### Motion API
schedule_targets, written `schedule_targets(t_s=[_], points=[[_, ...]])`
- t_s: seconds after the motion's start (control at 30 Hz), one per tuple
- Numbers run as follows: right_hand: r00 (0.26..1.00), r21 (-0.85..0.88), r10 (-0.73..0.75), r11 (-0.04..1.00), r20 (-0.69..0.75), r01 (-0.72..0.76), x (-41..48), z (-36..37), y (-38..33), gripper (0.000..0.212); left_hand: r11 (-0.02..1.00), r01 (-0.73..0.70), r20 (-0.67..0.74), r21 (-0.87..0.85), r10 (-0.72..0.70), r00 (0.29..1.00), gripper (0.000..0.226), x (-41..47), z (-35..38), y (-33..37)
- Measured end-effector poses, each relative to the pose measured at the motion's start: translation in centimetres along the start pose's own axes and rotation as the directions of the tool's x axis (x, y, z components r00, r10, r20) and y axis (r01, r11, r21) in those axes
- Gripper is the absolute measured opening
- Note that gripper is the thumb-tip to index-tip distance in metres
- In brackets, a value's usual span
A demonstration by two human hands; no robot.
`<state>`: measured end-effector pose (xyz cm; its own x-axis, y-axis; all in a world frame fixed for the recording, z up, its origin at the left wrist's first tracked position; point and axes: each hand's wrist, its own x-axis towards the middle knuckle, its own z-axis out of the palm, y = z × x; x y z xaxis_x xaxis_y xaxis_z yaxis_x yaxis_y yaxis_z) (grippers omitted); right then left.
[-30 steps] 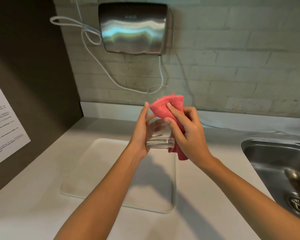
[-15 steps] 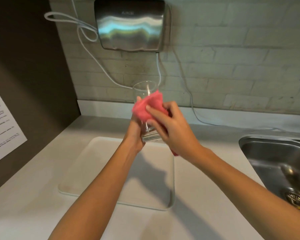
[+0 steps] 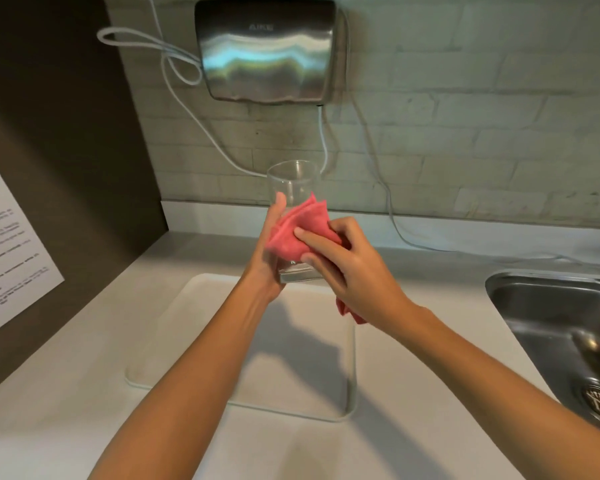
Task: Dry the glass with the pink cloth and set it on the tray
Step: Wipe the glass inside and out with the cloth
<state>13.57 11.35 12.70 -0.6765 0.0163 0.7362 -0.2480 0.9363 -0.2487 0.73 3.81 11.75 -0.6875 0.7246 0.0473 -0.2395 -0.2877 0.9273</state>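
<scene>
A clear drinking glass is held upright in the air above the far edge of the white tray. My left hand grips its lower left side. My right hand presses the folded pink cloth against the side of the glass that faces me. The cloth covers the middle of the glass, and a corner of it hangs below my right wrist. The rim and the thick base of the glass stay visible.
The tray lies on a pale counter. A steel sink sits at the right. A metal hand dryer with white cables hangs on the brick wall behind. A dark panel with a printed notice stands at the left.
The cloth has slid from the glass's upper right side down and across its front, over its middle. Both hands keep holding the glass above the tray's far edge.
</scene>
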Motion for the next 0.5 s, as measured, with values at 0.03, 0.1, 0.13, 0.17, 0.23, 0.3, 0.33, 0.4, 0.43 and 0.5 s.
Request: schedule_targets(t_s=[0.03,0.1,0.13,0.17,0.23,0.3,0.33,0.4,0.43,0.5], points=[[1.0,0.004,0.014,1.0,-0.022,-0.014,0.4,-0.3,0.2,0.033,1.0,0.0,0.039,-0.026,0.001,0.999,0.067,-0.1,0.0,-0.2],[0.988,0.018,0.095,0.995,-0.122,-0.093,2.5,-0.8,0.6,0.033,0.998,-0.006,0.051,-0.062,0.009,0.999,0.061,-0.4,0.4,-0.7],[0.977,0.012,0.129,0.992,-0.171,-0.129,3.7,-0.9,0.7,0.032,0.998,0.003,0.026,-0.06,-0.002,1.0,0.061,-0.4,0.8,-0.8],[0.969,0.004,0.144,0.989,-0.198,-0.146,4.6,-0.9,0.6,0.032,0.998,0.013,0.014,-0.063,-0.012,1.0,0.061,-0.5,1.0,-0.8],[0.977,-0.013,0.117,0.992,-0.179,-0.122,4.4,-0.4,0.2,0.033,0.996,0.0,0.057,-0.09,0.005,0.998,0.059,-0.1,0.8,-0.6],[0.996,-0.02,0.037,0.999,-0.08,-0.039,1.7,0.1,-0.4,0.034,0.994,-0.005,0.11,-0.114,0.018,0.994,0.062,0.1,0.1,-0.3],[1.0,-0.015,-0.002,1.0,-0.025,0.002,0.2,0.1,-0.7,0.036,0.995,0.007,0.124,-0.1,0.005,0.992,0.067,0.2,-0.2,-0.2],[0.999,-0.019,-0.021,1.0,0.028,0.022,-1.0,-0.4,-0.5,0.037,0.998,0.03,0.151,-0.059,-0.021,0.988,0.07,0.0,-0.4,-0.2],[1.0,-0.025,-0.011,1.0,0.001,0.011,-0.3,-0.8,-0.2,0.036,0.998,0.023,0.153,-0.051,-0.015,0.988,0.066,-0.1,-0.2,-0.5],[0.994,-0.05,0.03,0.998,-0.106,-0.035,2.2,-1.6,0.4,0.033,1.0,0.0,0.105,-0.022,0.002,0.994,0.057,-0.2,0.4,-0.8]])
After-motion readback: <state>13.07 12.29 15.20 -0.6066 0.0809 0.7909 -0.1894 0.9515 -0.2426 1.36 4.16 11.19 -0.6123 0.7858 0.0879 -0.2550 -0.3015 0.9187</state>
